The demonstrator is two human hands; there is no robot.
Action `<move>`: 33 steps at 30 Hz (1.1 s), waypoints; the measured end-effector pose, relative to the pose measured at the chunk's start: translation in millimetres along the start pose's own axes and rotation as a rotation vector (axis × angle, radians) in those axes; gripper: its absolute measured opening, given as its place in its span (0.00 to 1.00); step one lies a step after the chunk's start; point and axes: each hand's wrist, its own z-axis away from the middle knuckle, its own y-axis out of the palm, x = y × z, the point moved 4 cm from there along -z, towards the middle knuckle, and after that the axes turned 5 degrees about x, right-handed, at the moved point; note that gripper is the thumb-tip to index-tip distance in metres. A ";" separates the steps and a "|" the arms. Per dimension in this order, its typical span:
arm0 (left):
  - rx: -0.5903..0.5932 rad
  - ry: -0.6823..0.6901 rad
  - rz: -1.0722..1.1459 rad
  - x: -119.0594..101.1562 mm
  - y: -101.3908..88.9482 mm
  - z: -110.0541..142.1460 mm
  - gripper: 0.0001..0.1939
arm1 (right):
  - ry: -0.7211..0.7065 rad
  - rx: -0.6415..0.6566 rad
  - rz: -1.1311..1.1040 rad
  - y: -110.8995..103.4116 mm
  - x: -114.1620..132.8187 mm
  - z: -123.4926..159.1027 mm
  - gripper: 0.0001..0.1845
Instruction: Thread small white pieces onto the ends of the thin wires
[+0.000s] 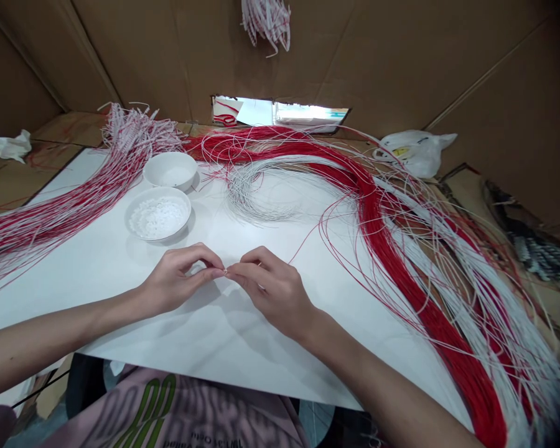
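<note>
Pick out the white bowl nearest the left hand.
The round white bowl heaped with small white pieces, nearest the left hand; the other white bowl sits farther back and looks nearly empty.

Bright diffuse light; soft shadow under left hand (175, 280); wide-angle bowing at frame edges; little blur.

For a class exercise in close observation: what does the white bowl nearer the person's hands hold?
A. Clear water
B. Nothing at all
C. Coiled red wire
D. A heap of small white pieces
D. The nearer white bowl holds a heap of small white pieces filling its centre.
</note>
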 end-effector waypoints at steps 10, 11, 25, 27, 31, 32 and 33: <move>-0.089 0.044 -0.124 -6.8 3.0 0.0 0.03 | 0.094 0.026 0.053 -1.9 -5.0 -2.7 0.06; -0.113 0.032 -0.122 -6.2 1.8 -0.3 0.03 | 0.125 0.045 0.082 -4.1 -8.7 -4.1 0.06; -0.270 -0.123 -0.002 4.6 -6.5 -0.9 0.08 | 0.217 0.200 0.107 -11.5 -23.7 -9.1 0.04; -0.304 -0.136 -0.002 2.7 -9.5 -1.2 0.08 | 0.192 0.196 0.099 -13.3 -29.1 -8.4 0.05; -0.315 -0.160 0.016 0.8 -12.5 -2.8 0.08 | 0.136 0.197 0.167 -18.6 -35.3 -8.7 0.05; -0.310 -0.163 0.019 1.2 -12.2 -3.0 0.08 | 0.136 0.199 0.177 -19.2 -34.8 -9.0 0.04; -0.301 -0.164 0.021 2.0 -11.3 -3.0 0.08 | 0.139 0.195 0.173 -19.3 -33.3 -9.4 0.03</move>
